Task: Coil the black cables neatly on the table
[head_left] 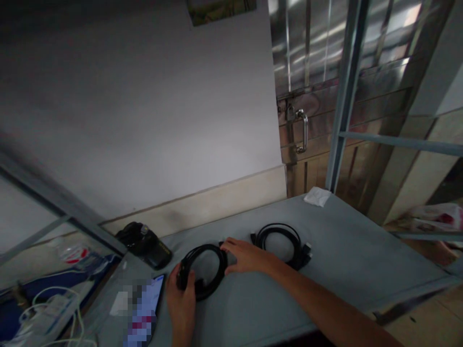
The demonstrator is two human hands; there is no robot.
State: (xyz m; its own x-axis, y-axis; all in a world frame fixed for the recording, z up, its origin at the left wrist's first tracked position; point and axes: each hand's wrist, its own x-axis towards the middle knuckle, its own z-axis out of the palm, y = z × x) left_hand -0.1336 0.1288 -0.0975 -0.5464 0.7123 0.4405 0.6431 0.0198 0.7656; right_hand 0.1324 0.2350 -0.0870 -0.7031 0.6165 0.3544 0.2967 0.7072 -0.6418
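Note:
A coiled black cable (207,295) lies on the grey tabletop (347,270) in front of me. My left hand (182,299) grips the coil's left side, thumb inside the loop and fingers around the outside. At the upper right of the same coil, my right hand (240,255) has its fingers closed near a small black connector; its thumb is by the coil's right edge. A second coiled black cable (298,246), with connectors at its ends, rests to the right, partly behind my right forearm.
A phone (144,313) with a lit screen lies left of my left hand. Behind it sits a black case (144,245). White cables and a power strip (54,308) are at far left. Crumpled tissue (317,196) lies at the back corner by a metal post (342,120).

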